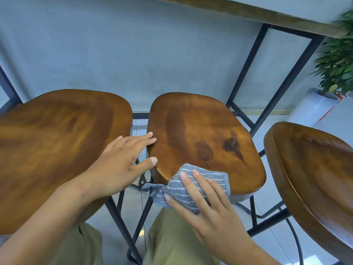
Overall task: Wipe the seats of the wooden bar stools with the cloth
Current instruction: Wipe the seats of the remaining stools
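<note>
On the middle stool seat [202,138], near edge: right hand [208,203], fingers [199,180] spread, presses the grey cloth [183,188] flat. Left hand [122,161], fingers spread, steadies the seat's left rim.

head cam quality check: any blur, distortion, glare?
Head view: strong wide-angle bending, table frame legs splay outward; motion blur smears the plant and left stool seat; middle stool seat, cloth and both hands fairly sharp; soft even light, faint sheen only, no harsh glare.

Bare forearms [57,203], no sleeves; olive-green trousers [172,241].
</note>
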The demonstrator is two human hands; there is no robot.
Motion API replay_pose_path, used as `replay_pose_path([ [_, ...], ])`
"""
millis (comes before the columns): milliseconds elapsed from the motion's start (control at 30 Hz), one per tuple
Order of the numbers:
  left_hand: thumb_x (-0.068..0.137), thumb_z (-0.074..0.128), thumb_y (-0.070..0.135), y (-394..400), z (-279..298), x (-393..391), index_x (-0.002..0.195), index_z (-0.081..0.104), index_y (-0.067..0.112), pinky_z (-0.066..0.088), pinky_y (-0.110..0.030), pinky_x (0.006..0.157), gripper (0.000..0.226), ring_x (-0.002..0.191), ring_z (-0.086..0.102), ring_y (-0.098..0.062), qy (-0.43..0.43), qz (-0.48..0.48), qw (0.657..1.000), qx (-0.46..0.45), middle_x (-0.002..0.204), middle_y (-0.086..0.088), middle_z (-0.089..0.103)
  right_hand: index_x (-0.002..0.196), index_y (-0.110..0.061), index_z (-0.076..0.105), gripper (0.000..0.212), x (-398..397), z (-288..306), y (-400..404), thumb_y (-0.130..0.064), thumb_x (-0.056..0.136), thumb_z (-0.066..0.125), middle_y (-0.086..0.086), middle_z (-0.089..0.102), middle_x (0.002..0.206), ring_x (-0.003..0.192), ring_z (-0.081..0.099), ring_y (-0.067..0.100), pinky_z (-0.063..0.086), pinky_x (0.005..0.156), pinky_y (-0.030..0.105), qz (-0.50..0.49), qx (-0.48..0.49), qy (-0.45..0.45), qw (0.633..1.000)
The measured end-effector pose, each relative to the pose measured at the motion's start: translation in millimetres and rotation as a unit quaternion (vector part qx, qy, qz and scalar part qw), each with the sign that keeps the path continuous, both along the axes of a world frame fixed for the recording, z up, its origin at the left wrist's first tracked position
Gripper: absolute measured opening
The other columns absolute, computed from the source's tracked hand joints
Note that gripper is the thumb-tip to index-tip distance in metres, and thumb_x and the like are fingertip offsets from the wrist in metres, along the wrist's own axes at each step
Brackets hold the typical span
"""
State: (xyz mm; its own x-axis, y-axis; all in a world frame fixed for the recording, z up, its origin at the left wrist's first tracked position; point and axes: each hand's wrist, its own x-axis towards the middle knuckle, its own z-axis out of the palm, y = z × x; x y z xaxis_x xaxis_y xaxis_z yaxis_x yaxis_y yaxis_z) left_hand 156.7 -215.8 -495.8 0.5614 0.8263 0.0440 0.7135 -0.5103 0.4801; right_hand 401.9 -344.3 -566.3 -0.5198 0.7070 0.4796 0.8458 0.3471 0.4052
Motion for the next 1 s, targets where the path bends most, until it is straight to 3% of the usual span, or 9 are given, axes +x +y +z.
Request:
replay_pose_path([
  [100, 0.096, 0.038, 0.063, 2, 5, -3, 0.148, 0.032, 0.046, 0.003, -0.031, 0.123, 0.055, 0.145, 0.008, 0.009, -0.049, 0.013, 0.998, -0.045, 0.157, 0.033, 0.017, 0.146, -0.029, 0.05, 0.048, -12, 2, 2, -0.016, 0.1, 0.043, 0.014, 0.036, 0.157, 0.143, 0.039, 0.038, 0.034, 0.113, 0.049, -0.003, -0.007, 0.02, 1.0],
  [233, 0.097, 0.045, 0.051, -3, 13, -14, 0.15, 0.032, 0.04, 0.012, -0.027, 0.121, 0.056, 0.145, 0.008, 0.008, -0.073, 0.034, 0.995, -0.054, 0.157, 0.03, 0.018, 0.144, -0.028, 0.053, 0.049, -12, 3, 1, -0.014, 0.099, 0.041, 0.014, 0.038, 0.156, 0.143, 0.038, 0.039, 0.037, 0.111, 0.05, 0.001, 0.001, 0.018, 1.0],
  [367, 0.096, 0.043, 0.054, -14, 14, -37, 0.152, 0.026, 0.041, 0.012, -0.035, 0.123, 0.06, 0.148, -0.001, 0.005, -0.043, 0.054, 0.996, -0.055, 0.159, 0.03, 0.008, 0.148, -0.027, 0.048, 0.055, 6, 3, -2, -0.014, 0.095, 0.048, 0.013, 0.036, 0.159, 0.144, 0.035, 0.042, 0.033, 0.114, 0.052, 0.025, 0.011, -0.044, 0.999],
  [500, 0.096, 0.038, 0.06, -27, 11, -58, 0.154, 0.015, 0.043, 0.01, -0.035, 0.123, 0.065, 0.148, -0.007, 0.002, -0.015, 0.08, 0.995, -0.051, 0.162, 0.027, 0.001, 0.147, -0.028, 0.048, 0.066, 23, 5, -3, -0.024, 0.084, 0.067, 0.014, 0.034, 0.158, 0.142, 0.035, 0.046, 0.024, 0.116, 0.055, 0.036, 0.008, -0.089, 0.995],
  [667, 0.096, 0.029, 0.065, -44, 2, -55, 0.157, -0.007, 0.035, 0.004, -0.034, 0.124, 0.077, 0.151, -0.013, -0.009, 0.087, 0.09, 0.992, 0.004, 0.164, 0.018, -0.014, 0.143, -0.027, 0.054, 0.066, -7, 21, 1, -0.026, 0.077, 0.066, 0.017, 0.037, 0.157, 0.141, 0.036, 0.047, 0.04, 0.105, 0.061, 0.021, -0.074, -0.037, 0.996],
  [833, 0.098, 0.024, 0.062, -45, 2, -56, 0.157, -0.01, 0.032, 0.001, -0.033, 0.123, 0.074, 0.151, -0.014, -0.012, 0.092, 0.09, 0.992, 0.014, 0.164, 0.015, -0.014, 0.144, -0.025, 0.051, 0.06, -52, 39, 22, -0.045, 0.088, 0.059, 0.014, 0.022, 0.164, 0.145, 0.03, 0.046, 0.038, 0.109, 0.06, -0.044, -0.164, -0.011, 0.985],
  [1000, 0.101, 0.023, 0.057, -45, 2, -57, 0.157, -0.009, 0.032, 0.0, -0.035, 0.123, 0.07, 0.151, -0.013, -0.014, 0.095, 0.082, 0.992, 0.02, 0.165, 0.013, -0.014, 0.129, -0.02, 0.066, 0.045, -98, 58, 59, -0.044, 0.09, 0.061, 0.011, 0.027, 0.163, 0.147, 0.026, 0.042, 0.034, 0.113, 0.053, -0.081, -0.199, 0.0, 0.977],
])
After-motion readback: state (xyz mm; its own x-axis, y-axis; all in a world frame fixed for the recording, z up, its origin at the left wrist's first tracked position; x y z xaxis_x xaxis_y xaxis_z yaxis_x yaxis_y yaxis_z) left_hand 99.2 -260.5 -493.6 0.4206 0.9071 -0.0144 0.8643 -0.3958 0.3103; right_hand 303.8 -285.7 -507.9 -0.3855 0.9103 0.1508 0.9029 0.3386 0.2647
